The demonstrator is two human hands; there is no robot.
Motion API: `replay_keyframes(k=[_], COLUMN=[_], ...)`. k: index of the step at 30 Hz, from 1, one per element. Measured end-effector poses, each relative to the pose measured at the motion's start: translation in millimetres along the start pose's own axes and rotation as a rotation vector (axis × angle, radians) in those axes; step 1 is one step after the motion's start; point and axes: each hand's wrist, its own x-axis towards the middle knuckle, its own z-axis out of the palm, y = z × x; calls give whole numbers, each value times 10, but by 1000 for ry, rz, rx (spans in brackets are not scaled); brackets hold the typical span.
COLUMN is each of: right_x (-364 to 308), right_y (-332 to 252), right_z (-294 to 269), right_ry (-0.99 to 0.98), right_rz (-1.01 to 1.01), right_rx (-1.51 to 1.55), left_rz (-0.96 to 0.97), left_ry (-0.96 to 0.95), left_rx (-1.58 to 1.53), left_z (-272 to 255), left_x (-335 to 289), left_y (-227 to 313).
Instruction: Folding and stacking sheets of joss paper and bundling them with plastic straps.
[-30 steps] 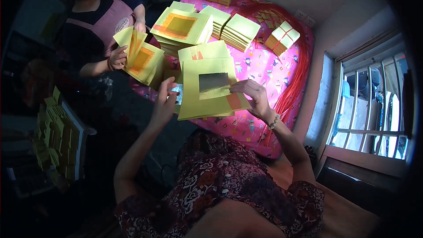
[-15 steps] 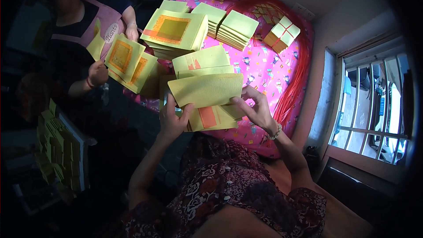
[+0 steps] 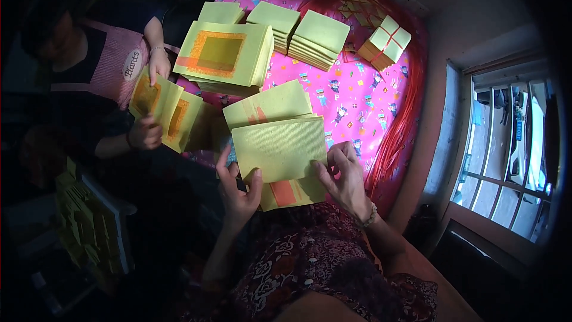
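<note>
A folded sheet of ribbed yellow paper [image 3: 280,149] lies in front of me over a stack of yellow sheets [image 3: 268,104]. My left hand [image 3: 235,194] is at its lower left corner, with the thumb on top and the fingers along the side. At the lower right edge my right hand [image 3: 345,182] pinches the same paper between thumb and bent fingers. Below the fold shows another yellow sheet [image 3: 307,191] with an orange-red patch. What lies under the stack is hidden.
Across from me at left, a person [image 3: 110,53] in a pink apron handles printed yellow sheets [image 3: 173,116]. Piles of yellow paper [image 3: 319,33], a bundle tied in red [image 3: 387,42] and red strands [image 3: 408,107] lie on the pink patterned cloth [image 3: 342,104]. A barred window [image 3: 500,149] is at right.
The folded paper has come down nearer to me and now lies flatter, its face fuller in view. Both hands have lowered with it. The other person's sheets have shifted toward the near side.
</note>
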Motion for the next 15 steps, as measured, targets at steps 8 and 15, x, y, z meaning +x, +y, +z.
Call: replay_keyframes(k=[8,15], right_x=[-22,17], right_y=[-58,-97], right_z=[-101,-114], right_ry=[-85,-118], right_rz=[98,122], right_rx=[15,-3], left_rz=[-115,-128], left_ry=[-87,-88], left_rx=[-196,-148], left_z=[-5,-13], left_x=[-66,-53], left_y=[43,20])
